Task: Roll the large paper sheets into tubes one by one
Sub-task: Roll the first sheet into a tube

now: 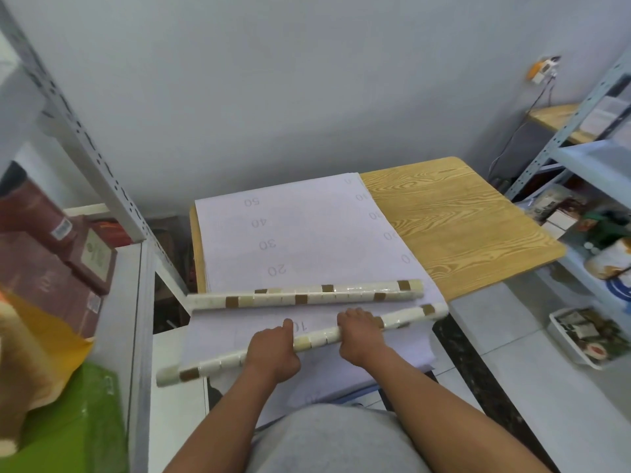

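Two rolled tubes lie on a stack of flat white sheets (300,233) on a wooden table (454,227). The sheets show their grid-marked backing, with faint numbers 10 to 50 printed upside down to the viewer.

Near tube (317,336): mosaic-tile pattern, cream with brown squares. Its long axis runs diagonally, from low at the left, where the end overhangs the sheet edge, to higher at the right, where the other end reaches the sheets' right border.

Left hand (273,349): fingers curled over the near tube left of centre, grasping it.
Right hand (358,336): fingers curled over the same tube right of centre, grasping it.

Far tube (307,295): same pattern, lying free just beyond the hands, long axis almost level left to right, with a slight rise to the right.

Metal shelving (102,172) with brown boxes (44,261) stands at the left; a second shelf unit (580,158) with mixed goods stands at the right
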